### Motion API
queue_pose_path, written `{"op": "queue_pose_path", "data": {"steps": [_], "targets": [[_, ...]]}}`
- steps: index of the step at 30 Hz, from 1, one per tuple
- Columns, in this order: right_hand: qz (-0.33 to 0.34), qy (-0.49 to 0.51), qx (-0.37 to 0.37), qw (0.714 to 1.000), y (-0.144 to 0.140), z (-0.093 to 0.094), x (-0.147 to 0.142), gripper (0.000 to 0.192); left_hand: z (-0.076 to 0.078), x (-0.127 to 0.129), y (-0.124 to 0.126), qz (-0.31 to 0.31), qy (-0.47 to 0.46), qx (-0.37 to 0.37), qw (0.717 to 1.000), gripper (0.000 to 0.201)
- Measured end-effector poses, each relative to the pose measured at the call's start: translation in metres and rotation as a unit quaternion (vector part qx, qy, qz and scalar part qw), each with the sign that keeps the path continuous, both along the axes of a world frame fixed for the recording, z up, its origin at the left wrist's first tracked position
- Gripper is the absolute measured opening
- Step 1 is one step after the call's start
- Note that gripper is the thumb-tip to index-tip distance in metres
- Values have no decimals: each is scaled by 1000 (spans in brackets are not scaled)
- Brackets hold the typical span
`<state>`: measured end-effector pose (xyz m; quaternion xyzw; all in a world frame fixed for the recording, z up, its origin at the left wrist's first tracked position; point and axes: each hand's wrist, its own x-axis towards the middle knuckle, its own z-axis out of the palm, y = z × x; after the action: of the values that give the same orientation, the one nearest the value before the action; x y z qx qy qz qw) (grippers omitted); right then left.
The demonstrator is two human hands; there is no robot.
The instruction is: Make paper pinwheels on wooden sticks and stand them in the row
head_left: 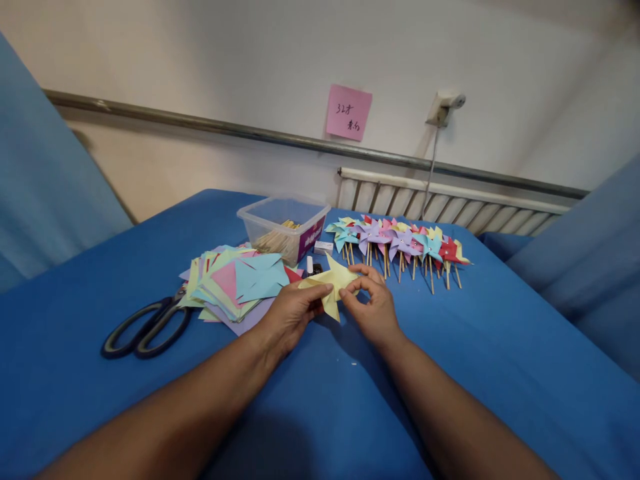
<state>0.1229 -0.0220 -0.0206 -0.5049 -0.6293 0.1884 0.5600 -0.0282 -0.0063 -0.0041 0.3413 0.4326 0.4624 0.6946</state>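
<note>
**2 hands folding a yellow paper piece on a blue-covered table**

A yellow cut paper piece (333, 283) is held just above the middle of a table (500, 347) covered in blue cloth. It is gripped on its left side by the left hand (290, 313), thumb on top and fingers closed underneath. The right hand (373, 307) is closed on its right side, with the thumb and forefinger pinched narrowly at the centre, where the points of the paper seem to be gathered.

Just left of the hands, a loose stack of coloured paper squares (235, 283) is spread out, pink, blue, green and purple. Black-handled scissors (145, 327) are laid further left, their blades tucked under the stack. Behind the stack, toward the far edge, a clear plastic tub (283, 227) of wooden sticks is placed. A row of finished pinwheels (400, 243) on sticks is lined up along the far right of the table. 2 small items near the tub are too small to identify. A pink note (349, 111) is stuck on the wall behind.

As a judgement: the gathered points could spring apart if the pinch is loosened, since the paper looks stiff, and a crooked fold could result. The stack could be nudged by the left forearm.
</note>
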Motion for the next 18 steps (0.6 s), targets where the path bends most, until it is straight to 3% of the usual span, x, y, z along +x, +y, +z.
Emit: {"op": "queue_pose_path", "data": {"steps": [18], "targets": [[-19, 17, -35, 999, 2, -6, -3, 11, -3, 1, 0, -18, 37, 16, 999, 32]]}}
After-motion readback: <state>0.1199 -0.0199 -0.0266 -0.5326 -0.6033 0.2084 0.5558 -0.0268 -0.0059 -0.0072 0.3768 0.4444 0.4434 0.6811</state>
